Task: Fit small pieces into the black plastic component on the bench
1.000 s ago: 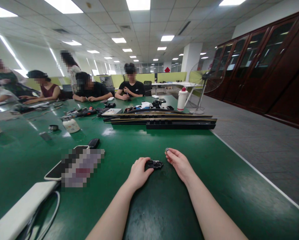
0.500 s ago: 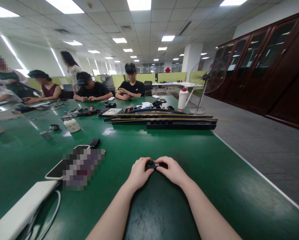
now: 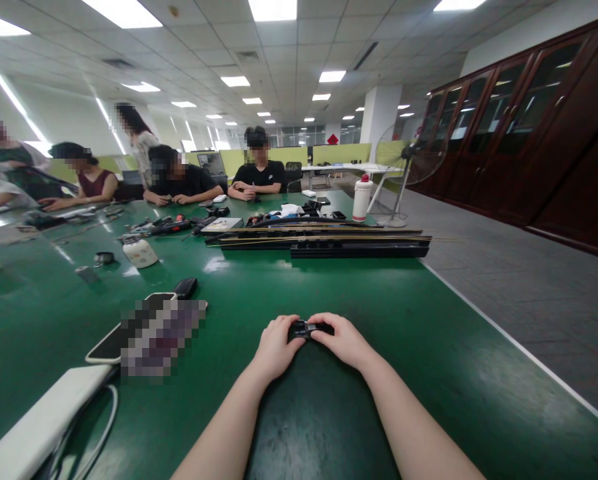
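Toward the near side of the green worktop (image 3: 359, 413), well inward from its right edge, 1 small black part (image 3: 306, 331) sits between 2 bare hands. Left hand (image 3: 277, 343) clamped on its left end, thumb on the near side, fingers on the far side. Right hand (image 3: 346, 342) clamped on its right end, same grip. Fingertips of both close together, small gap between; only the part's middle shows, some shiny detail there, too small to read. Under right fingers: hidden, can't tell.

Left portion of worktop: dark-screened device (image 3: 111, 341) with pale rim, partly under a pixelated patch; small black item (image 3: 185, 288) at its far end; long white slab (image 3: 43, 417) toward near left corner, pale cable (image 3: 113, 417) looped beside it. Farther off, 1 white printed jar (image 3: 139, 254), 1 dark round tin (image 3: 104, 258), 1 grey cylinder (image 3: 85, 273).

Beyond the hands, black bars (image 3: 361, 249) run crosswise to the right edge, thin brass-coloured rods (image 3: 339, 231) alongside. White bottle (image 3: 362, 200), red cap, upright near far right corner. At far edge, 1 person in black top (image 3: 263, 177), forearms on worktop.
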`<state>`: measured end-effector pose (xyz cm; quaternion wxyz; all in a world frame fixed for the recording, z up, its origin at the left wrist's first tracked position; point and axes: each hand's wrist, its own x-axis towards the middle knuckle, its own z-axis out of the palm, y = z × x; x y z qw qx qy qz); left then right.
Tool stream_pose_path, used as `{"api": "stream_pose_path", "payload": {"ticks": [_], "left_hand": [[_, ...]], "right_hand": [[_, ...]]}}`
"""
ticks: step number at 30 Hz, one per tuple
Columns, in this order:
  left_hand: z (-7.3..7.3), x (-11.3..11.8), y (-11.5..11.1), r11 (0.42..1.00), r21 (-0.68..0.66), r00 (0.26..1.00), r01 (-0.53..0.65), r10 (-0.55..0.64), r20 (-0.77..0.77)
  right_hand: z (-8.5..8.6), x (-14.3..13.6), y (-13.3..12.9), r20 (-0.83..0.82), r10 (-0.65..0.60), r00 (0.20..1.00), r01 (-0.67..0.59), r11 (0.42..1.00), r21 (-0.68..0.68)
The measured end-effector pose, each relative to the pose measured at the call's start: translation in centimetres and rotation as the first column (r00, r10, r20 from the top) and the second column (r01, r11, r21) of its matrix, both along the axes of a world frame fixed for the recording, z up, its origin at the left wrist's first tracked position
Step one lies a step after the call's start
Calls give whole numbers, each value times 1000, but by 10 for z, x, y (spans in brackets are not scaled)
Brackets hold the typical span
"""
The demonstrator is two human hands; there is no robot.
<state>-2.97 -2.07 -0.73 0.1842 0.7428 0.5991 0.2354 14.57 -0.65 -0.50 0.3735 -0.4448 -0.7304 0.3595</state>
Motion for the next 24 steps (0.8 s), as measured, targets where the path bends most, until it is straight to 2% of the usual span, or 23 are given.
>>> {"api": "stream_pose_path", "payload": {"ticks": [8,24], "left_hand": [[-2,0,1,1000,8,1000,-10,10,-17],[0,1,0,1000,1,1000,-11,11,-16]], "right_hand": [[2,0,-1,200,3,980,-17,998,66],[2,5,1,96,13,995,-7,998,-69]]}}
